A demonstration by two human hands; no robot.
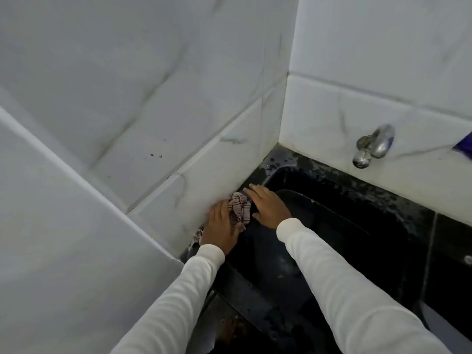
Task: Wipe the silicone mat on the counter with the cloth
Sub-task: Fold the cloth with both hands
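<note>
Tiled wall edge: both hands flat, flanking cloth.

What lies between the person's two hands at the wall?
The checked cloth, bunched, lies between left hand and right hand, as the head view shows.

A black counter is seen, speckled at its back corner; a checked cloth lies bunched at its left edge.
</note>
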